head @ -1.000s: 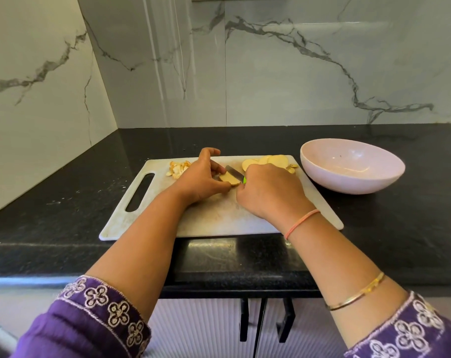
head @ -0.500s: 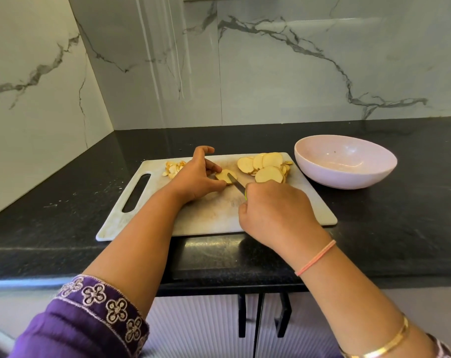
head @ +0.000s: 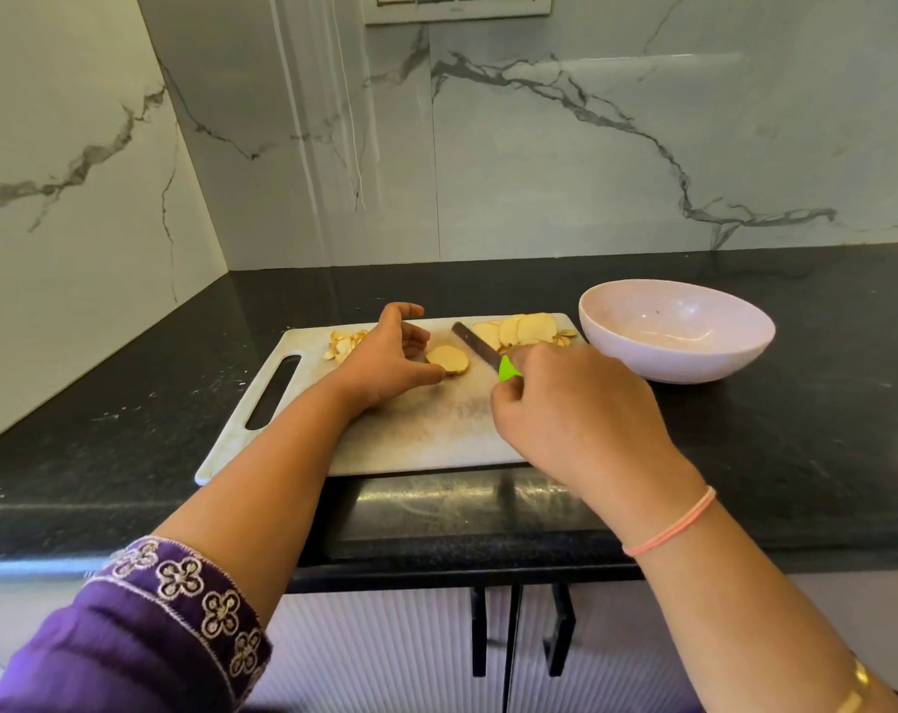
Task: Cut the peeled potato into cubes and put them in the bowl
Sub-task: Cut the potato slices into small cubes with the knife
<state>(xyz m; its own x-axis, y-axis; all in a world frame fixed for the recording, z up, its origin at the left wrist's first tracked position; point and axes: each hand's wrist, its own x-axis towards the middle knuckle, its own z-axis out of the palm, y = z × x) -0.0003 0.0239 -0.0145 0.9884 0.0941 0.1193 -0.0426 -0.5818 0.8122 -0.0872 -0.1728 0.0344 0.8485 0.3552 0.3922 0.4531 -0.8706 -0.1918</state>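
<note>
A pale potato piece (head: 448, 359) lies flat on the white cutting board (head: 411, 434). My left hand (head: 388, 355) rests on the board beside it, thumb touching its near edge, fingers loosely curled. My right hand (head: 575, 409) grips a knife with a green handle (head: 508, 367); its dark blade (head: 475, 343) points up and left, lifted just right of the piece. Several potato slices (head: 521, 329) are heaped at the board's far right corner. The pink bowl (head: 676, 329) stands to the right of the board, with nothing in it.
Potato peelings (head: 343, 344) lie at the board's far left, behind my left hand. The board sits on a black stone counter (head: 796, 429) in a corner of marble walls. Cabinet handles (head: 514, 630) show below the counter edge.
My right hand has drawn the knife back off the potato piece and to the right. My left hand has loosened, and the cut piece now lies uncovered.
</note>
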